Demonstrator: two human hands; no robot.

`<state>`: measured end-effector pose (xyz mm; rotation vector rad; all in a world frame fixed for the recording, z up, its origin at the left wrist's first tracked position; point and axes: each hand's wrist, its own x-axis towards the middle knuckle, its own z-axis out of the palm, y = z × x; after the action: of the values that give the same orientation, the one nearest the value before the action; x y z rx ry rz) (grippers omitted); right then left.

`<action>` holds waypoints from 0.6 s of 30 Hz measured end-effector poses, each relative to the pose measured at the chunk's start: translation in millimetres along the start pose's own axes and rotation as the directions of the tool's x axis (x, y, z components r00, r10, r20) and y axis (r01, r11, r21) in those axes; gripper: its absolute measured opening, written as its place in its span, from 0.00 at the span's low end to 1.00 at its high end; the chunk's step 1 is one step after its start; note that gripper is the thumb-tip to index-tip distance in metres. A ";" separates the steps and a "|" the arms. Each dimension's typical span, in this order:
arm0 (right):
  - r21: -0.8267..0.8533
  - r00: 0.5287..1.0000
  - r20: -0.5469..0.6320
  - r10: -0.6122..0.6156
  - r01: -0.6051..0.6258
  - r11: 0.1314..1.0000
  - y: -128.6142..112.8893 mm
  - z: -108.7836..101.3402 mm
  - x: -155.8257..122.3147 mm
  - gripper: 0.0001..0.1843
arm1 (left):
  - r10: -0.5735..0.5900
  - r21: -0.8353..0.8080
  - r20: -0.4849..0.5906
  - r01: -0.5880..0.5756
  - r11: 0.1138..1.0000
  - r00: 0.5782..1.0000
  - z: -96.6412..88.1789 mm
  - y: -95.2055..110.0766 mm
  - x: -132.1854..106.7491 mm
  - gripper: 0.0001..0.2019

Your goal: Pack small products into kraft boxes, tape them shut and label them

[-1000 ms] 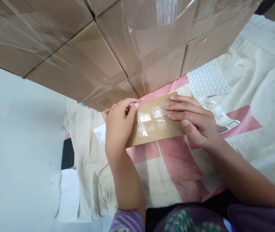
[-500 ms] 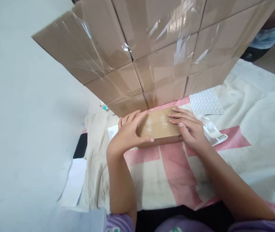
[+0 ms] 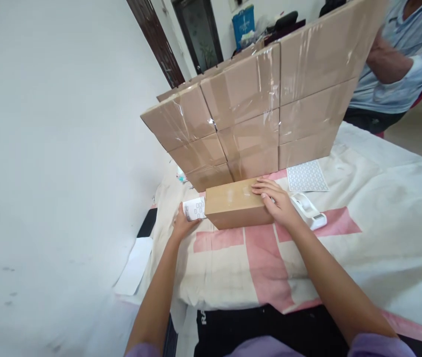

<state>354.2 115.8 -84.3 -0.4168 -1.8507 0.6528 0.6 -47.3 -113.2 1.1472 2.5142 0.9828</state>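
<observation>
A closed brown cardboard box (image 3: 238, 203) lies in front of me on the cloth-covered surface. My right hand (image 3: 276, 201) rests on its right end, fingers stretched over the top face. To the left of the box, my left hand (image 3: 184, 223) is closed around the outer edge of a white label sheet (image 3: 194, 208) with small printed outlines. Part of that sheet is hidden, and its right edge meets the box's left end. Just right of my right hand sits a white tape dispenser (image 3: 309, 212).
A tall panel of taped cardboard pieces (image 3: 251, 124) stands behind the box. Another label sheet (image 3: 307, 176) lies at its right foot. A dark flat object (image 3: 147, 223) and white paper (image 3: 133, 267) lie by the left wall. A person (image 3: 404, 74) sits at the far right.
My left hand has left the box top and moved left onto the label sheet. My right hand stays on the box. The camera view has tilted up, showing more of the room.
</observation>
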 end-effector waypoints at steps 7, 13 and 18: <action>-0.026 0.999 0.044 -0.012 0.013 1.000 -7.9 -6.4 2.4 0.13 | 0.074 -0.131 -0.127 -0.091 0.987 0.989 -22.2 22.5 -18.3 0.18; -0.032 0.985 -0.046 -0.167 0.166 0.986 -56.9 -3.3 10.6 0.08 | 0.238 -0.045 -0.348 -0.270 0.962 0.907 -89.9 53.0 -83.3 0.12; 0.139 0.984 0.165 -0.063 0.040 0.989 -115.0 2.2 0.4 0.21 | 0.393 -0.120 -0.320 -0.448 0.886 0.862 -112.6 114.2 -141.5 0.11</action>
<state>354.5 24.8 -13.9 -0.2287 -1.9566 0.7932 114.9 -151.6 34.5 1.6393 2.3412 1.5692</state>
